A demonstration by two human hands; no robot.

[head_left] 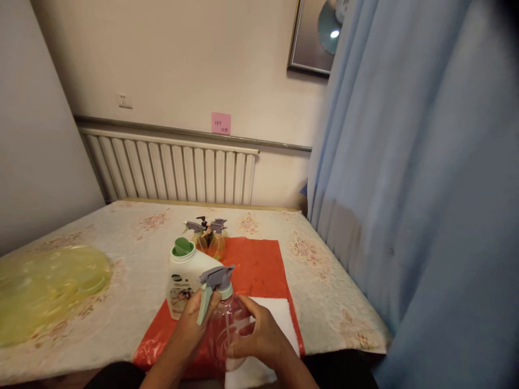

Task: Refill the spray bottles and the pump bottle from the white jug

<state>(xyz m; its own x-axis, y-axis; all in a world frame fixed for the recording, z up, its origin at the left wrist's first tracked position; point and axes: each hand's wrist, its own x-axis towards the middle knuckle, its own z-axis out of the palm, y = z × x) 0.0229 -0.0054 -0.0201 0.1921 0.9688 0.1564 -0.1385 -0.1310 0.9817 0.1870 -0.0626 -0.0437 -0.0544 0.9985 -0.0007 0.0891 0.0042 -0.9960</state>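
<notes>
Left hand [197, 312] and right hand [265, 332] are gripping a clear bottle [227, 319] at the lower centre of the frame, its grey spray head [217, 276] pointing toward the left. Slipping is looking like the chief risk: the smooth wall is offering little bite, and a loosening right thumb could be letting the base swing out. Too hard a squeeze could be denting the thin-looking plastic. The left thumb is lying close beside the pale trigger [204, 305], so a stray press could be setting off a squirt if the bottle is holding liquid, which the view is leaving unclear. Just behind, a white jug [178, 278] is standing near the left hand, and a careless elbow or wrist could be knocking it toward the small bottles [218, 246] crowding the centre of the frame.

Both forearms are slanting inward from the bottom edge. The left hand is curling around the bottle's upper left, most fingers hiding from view; the right hand is forming a wide C along the right side, index finger high, thumb low. Beneath them, a white cloth [278, 312] is overlapping a red sheet [255, 273] on the floral-covered counter [328, 308].
</notes>
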